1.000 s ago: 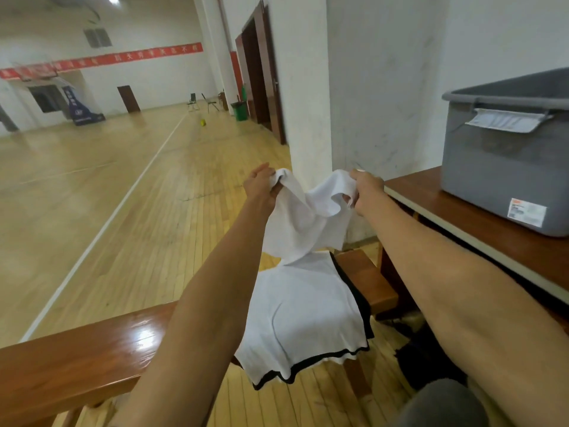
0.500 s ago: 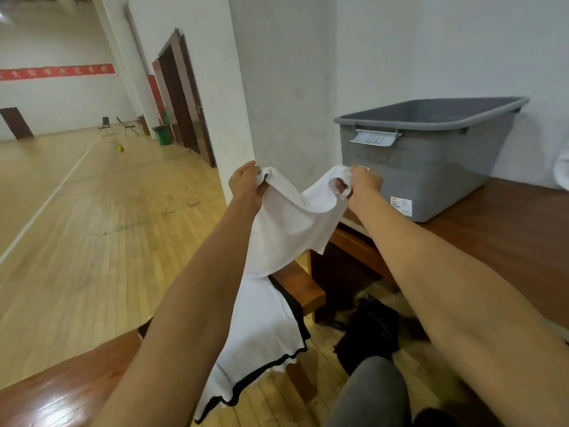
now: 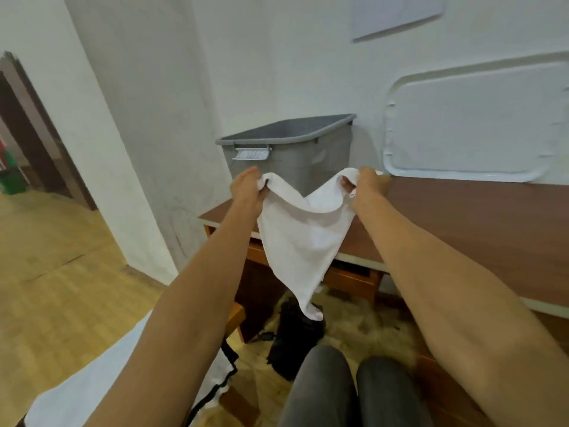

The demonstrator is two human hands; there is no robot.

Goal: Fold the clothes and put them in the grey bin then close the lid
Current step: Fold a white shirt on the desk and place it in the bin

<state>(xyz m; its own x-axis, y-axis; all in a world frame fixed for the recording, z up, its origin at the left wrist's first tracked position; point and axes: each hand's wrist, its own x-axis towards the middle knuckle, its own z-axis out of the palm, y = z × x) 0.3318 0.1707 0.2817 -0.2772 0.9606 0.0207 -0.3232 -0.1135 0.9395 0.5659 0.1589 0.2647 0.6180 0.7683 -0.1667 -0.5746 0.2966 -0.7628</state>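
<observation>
We hold a white garment (image 3: pixel 301 238) up in front of us, both bare arms stretched forward. Our left hand (image 3: pixel 246 188) pinches one top corner, with fingers and thumb curled round a bunch of cloth. Our right hand (image 3: pixel 368 186) grips the other top corner in the same way. The top edge sags in a curve between the two hands. The rest hangs down to a narrow point above the floor.

Behind the garment, a grey bin (image 3: pixel 292 149) stands on the left end of a brown wooden tabletop (image 3: pixel 462 217), against a white wall. The bin is open at the top and has a pale clip handle (image 3: pixel 251 154) on the end facing us. We cannot see inside it. The garment is outside the bin, held in the air between us and it, and it covers part of the bin's lower wall from our view.

To the right of the bin, a white lid (image 3: pixel 468 131) with rounded corners stands on the tabletop and leans against the wall. Our right hand is close to its lower left corner, but we cannot tell whether they touch.

At the lower left, a second white garment with black trim (image 3: pixel 92 389) lies beneath our left forearm. Our knees in grey trousers (image 3: pixel 323 389) fill the bottom edge. A black bag (image 3: pixel 295 337) sits on the floor below the tabletop. To the left are a pale wooden floor (image 3: pixel 61 288) and a dark doorway (image 3: pixel 27 127).
</observation>
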